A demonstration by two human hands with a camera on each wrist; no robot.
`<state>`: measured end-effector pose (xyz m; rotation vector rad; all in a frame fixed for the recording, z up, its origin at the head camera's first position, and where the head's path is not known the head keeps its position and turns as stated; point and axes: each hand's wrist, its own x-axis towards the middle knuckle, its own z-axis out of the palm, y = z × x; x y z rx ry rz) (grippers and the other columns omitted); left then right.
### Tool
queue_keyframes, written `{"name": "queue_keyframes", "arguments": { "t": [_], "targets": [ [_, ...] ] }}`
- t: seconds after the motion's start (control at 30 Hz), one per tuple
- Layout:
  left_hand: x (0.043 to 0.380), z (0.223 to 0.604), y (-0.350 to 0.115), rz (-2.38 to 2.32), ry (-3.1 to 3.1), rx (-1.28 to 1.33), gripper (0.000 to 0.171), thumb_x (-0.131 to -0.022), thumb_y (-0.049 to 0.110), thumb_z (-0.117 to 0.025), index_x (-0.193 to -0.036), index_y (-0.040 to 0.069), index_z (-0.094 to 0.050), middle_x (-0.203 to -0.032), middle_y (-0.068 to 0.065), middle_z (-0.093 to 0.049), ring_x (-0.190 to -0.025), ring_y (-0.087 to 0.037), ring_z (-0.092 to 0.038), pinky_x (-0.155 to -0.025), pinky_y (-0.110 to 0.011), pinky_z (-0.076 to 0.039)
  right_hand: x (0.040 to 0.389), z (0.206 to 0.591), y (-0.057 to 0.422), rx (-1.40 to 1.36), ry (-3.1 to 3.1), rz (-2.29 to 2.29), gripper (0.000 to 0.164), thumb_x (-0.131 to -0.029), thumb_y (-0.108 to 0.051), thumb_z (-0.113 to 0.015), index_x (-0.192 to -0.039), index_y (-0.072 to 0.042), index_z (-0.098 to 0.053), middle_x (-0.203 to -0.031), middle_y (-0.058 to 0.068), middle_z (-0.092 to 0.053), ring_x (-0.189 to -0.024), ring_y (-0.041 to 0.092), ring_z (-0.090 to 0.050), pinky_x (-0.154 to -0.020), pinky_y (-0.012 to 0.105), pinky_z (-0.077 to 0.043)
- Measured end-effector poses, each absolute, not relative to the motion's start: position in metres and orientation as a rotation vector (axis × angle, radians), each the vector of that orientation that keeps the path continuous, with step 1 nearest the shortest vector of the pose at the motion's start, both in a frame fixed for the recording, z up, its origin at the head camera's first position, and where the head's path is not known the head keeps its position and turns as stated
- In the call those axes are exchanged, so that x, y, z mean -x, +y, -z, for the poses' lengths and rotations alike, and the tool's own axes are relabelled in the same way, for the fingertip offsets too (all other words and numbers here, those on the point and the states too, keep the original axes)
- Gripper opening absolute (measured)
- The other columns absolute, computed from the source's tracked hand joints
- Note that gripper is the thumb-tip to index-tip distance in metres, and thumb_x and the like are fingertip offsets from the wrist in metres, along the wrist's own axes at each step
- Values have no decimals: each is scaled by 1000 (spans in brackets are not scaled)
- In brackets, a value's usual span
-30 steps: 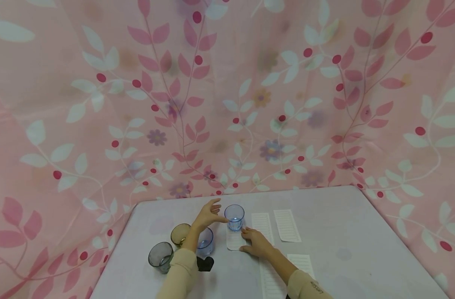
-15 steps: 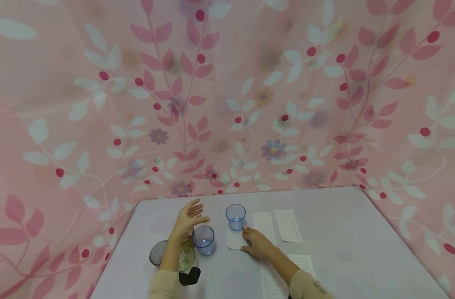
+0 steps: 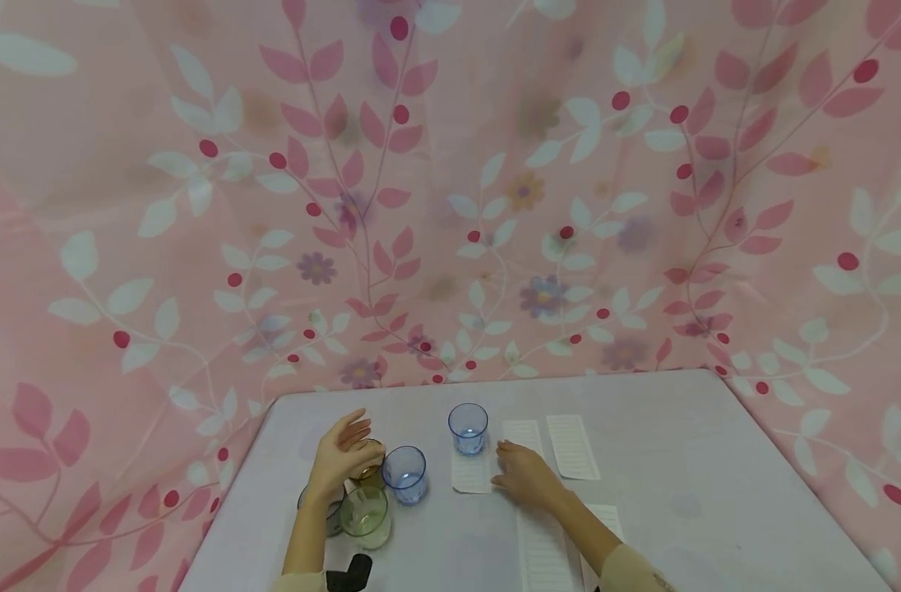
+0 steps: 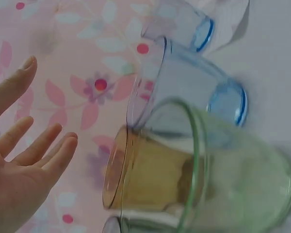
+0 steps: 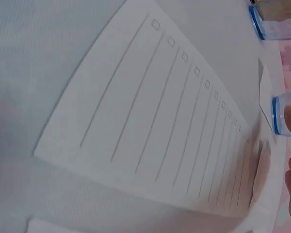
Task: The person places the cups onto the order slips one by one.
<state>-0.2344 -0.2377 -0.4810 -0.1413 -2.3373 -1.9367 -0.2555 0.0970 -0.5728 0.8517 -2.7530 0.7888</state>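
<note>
A clear blue glass (image 3: pixel 468 429) stands upright on a lined paper sheet (image 3: pixel 471 478) in the head view. My right hand (image 3: pixel 528 477) is just right of it, over the sheets, fingers loosely bent and holding nothing. To the left, my left hand (image 3: pixel 339 456) hovers at a cluster of glasses, fingers spread apart and holding nothing. In that cluster are a second blue glass (image 3: pixel 405 474), a green glass (image 3: pixel 365 514), an amber glass (image 3: pixel 372 470) and a grey glass (image 3: pixel 334 521), partly hidden by the left hand and wrist. The left wrist view shows the left hand (image 4: pixel 24 179) apart from the glasses.
More lined sheets lie on the white-covered table, one at the back right (image 3: pixel 572 446) and a long strip (image 3: pixel 542 551) nearer the front. Small checkboxes line the paper (image 5: pixel 150 116) in the right wrist view. A pink floral curtain (image 3: pixel 450 205) hangs behind the table.
My left hand has moved left, away from the blue glass on the sheet, and over the other glasses. My right hand has drawn slightly right, away from that glass.
</note>
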Motion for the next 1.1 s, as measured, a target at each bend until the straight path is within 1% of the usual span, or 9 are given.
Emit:
{"name": "queue_keyframes", "arguments": {
  "t": [0.1,0.23,0.4,0.5,0.73,0.83,0.97,1.0,1.1],
  "targets": [
    [228,484,-252,1841,-2323,143,66,-75,-3,-76,-133,0,-47,-125,-25,-54,-113,-30,-56,-97,-43,-46,258,571,113,-801,-2757,-850,50,-82,-20,-72,-115,15,-58,-122,27,-57,-114,39,-55,-95,48,-45],
    [218,486,-272,1709,-2350,95,63,-73,0,-78,-129,0,-52,-120,-23,-59,-106,-22,-61,-92,-39,-51,257,574,136,-767,-2753,-933,53,-82,-18,-72,-119,16,-54,-123,30,-55,-113,43,-54,-94,50,-45],
    [203,491,-295,1549,-2426,-35,62,-73,12,-81,-128,4,-55,-121,-19,-60,-108,-12,-58,-88,-24,-50,255,582,154,-778,-2754,-1013,55,-80,-18,-74,-119,15,-54,-124,31,-54,-114,45,-52,-94,51,-44],
    [195,496,-307,1447,-2473,-93,61,-73,16,-82,-128,4,-56,-121,-19,-61,-106,-5,-57,-87,-19,-48,253,585,159,-788,-2767,-1044,56,-79,-18,-74,-120,14,-54,-125,31,-53,-115,46,-51,-96,51,-42],
    [178,512,-327,1327,-2586,-196,66,-72,20,-82,-130,4,-54,-122,-21,-61,-102,6,-53,-90,-29,-47,252,587,156,-866,-2754,-909,53,-78,-18,-74,-116,15,-56,-121,32,-55,-112,46,-53,-94,52,-43],
    [172,519,-333,1355,-2607,-219,67,-74,19,-81,-132,2,-52,-124,-23,-58,-108,-4,-55,-93,-36,-47,251,587,154,-888,-2730,-916,49,-78,-15,-74,-113,16,-58,-120,34,-55,-111,47,-53,-93,53,-44],
    [167,528,-337,1452,-2633,-182,73,-75,14,-79,-137,-3,-44,-129,-29,-52,-119,-31,-51,-96,-50,-44,250,589,153,-843,-2712,-951,48,-79,-14,-73,-113,17,-57,-120,33,-55,-111,47,-54,-92,53,-44],
    [166,531,-338,1479,-2641,-178,74,-75,14,-79,-138,-3,-42,-131,-29,-50,-121,-34,-48,-96,-51,-43,250,590,153,-819,-2713,-954,49,-80,-15,-73,-113,17,-57,-121,32,-55,-111,46,-54,-92,53,-44],
    [164,539,-338,1543,-2658,-183,76,-76,14,-78,-140,-2,-40,-134,-28,-47,-121,-23,-49,-97,-51,-43,249,593,153,-761,-2717,-960,51,-80,-17,-73,-115,16,-57,-123,30,-55,-112,46,-53,-93,52,-45]
  ]
}}
